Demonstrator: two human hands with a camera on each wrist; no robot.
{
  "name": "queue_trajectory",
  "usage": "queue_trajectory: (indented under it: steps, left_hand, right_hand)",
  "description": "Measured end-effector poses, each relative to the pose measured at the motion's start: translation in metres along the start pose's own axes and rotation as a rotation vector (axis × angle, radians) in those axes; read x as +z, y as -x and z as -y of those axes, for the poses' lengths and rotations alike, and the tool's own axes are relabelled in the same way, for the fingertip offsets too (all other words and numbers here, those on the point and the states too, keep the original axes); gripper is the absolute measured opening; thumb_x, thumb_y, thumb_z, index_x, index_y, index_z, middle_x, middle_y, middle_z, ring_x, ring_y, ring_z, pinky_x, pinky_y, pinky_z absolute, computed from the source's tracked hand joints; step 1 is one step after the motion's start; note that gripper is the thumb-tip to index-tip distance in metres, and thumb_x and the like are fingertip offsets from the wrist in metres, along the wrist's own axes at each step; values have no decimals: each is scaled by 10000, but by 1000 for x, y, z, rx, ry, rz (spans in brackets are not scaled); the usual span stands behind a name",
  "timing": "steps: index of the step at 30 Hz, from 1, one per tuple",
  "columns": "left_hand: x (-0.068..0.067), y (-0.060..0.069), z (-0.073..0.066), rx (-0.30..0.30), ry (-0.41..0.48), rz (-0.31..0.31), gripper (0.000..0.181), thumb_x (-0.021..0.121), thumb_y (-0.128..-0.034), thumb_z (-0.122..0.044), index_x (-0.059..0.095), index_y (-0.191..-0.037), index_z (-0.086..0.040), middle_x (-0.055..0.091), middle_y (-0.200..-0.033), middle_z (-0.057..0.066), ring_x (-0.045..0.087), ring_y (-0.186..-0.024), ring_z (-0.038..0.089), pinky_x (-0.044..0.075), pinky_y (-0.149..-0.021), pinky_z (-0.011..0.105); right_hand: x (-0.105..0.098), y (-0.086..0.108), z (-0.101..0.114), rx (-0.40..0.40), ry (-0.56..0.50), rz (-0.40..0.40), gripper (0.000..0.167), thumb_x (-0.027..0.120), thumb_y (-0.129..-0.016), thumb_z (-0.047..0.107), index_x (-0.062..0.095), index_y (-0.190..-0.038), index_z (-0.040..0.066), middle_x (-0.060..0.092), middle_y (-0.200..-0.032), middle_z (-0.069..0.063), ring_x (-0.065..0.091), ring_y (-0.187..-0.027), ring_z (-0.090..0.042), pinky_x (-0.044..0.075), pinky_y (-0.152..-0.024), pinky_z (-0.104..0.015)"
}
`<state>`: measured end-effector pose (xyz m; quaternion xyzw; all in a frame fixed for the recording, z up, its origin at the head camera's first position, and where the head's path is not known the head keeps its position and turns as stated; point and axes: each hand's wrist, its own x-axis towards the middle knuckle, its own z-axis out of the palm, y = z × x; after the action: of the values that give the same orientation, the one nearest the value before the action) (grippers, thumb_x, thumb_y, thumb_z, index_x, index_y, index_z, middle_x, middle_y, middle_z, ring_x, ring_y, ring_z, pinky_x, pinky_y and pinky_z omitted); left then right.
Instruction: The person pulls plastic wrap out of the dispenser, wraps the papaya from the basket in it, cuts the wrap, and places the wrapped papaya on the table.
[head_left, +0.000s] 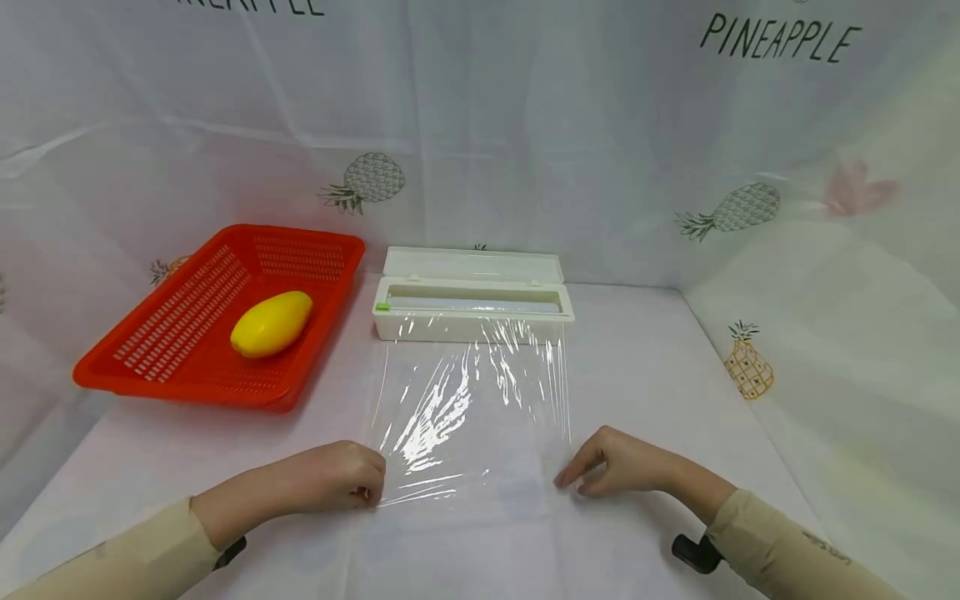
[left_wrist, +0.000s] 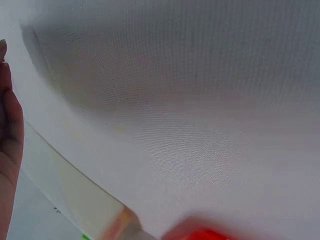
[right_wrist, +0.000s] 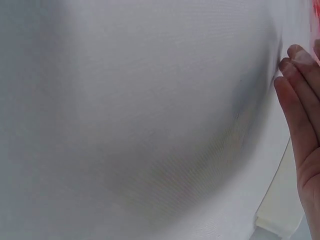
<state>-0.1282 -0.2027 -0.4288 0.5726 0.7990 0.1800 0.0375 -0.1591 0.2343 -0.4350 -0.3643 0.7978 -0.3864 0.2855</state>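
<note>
A sheet of clear cling film (head_left: pixel 465 417) stretches from the white cling film dispenser box (head_left: pixel 472 325) toward the person. At its near left corner, the left hand (head_left: pixel 341 477) pinches the film with curled fingers. The near right corner is pinched by the right hand (head_left: pixel 618 467), thumb and fingers together. Behind the box, its lid (head_left: pixel 474 265) stands open, and a roll shows inside. Only part of the left hand (left_wrist: pixel 10 125) enters the left wrist view, at its edge. In the right wrist view, the fingers (right_wrist: pixel 300 107) lie close together; the film is hard to make out.
To the left of the box stands a red plastic basket (head_left: pixel 187 383) holding a yellow oval fruit (head_left: pixel 272 324). Pale cloth covers the table (head_left: pixel 637 367). A curtain (head_left: pixel 540 125) printed with pineapples rises behind and along the right side.
</note>
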Motion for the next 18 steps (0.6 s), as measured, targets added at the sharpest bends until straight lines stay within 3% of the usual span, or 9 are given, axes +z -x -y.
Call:
queue_trajectory:
  steps: [5, 10, 13, 18]
  left_hand:
    - [0, 0, 1, -83, 25, 90, 203, 787, -757, 6, 698, -775, -175, 524, -694, -154, 458, -640, -30, 395, -626, 64]
    - [-2, 1, -1, -165, 40, 175, 167, 847, -744, -153, 698, -790, -215, 510, -705, -184, 453, -655, -39, 395, -631, 96]
    - [-3, 3, -1, -202, 58, 193, 189, 867, -729, -237, 694, -802, -236, 501, -704, -193, 451, -658, -38, 401, -630, 116]
    - [-5, 6, -3, -217, 79, 168, 195, 867, -731, -282, 693, -811, -248, 509, -714, -201, 465, -667, -39, 413, -631, 130]
  right_hand:
    - [1, 3, 1, -4, 11, 5, 236, 744, -801, 7, 770, -1023, 82, 729, -1021, 44, 665, -1018, -121, 503, -891, -255]
    - [0, 5, 5, -24, 10, 3, 263, 759, -806, 46, 753, -1068, 67, 729, -1034, 26, 662, -1029, -127, 499, -905, -269]
    - [0, 7, 6, -38, -11, 5, 272, 761, -811, 63, 744, -1082, 54, 728, -1045, 2, 663, -1036, -142, 497, -912, -274]
    - [2, 12, 5, -28, -80, 34, 276, 756, -812, 59, 733, -1086, 44, 730, -1041, -42, 677, -1016, -188, 519, -896, -318]
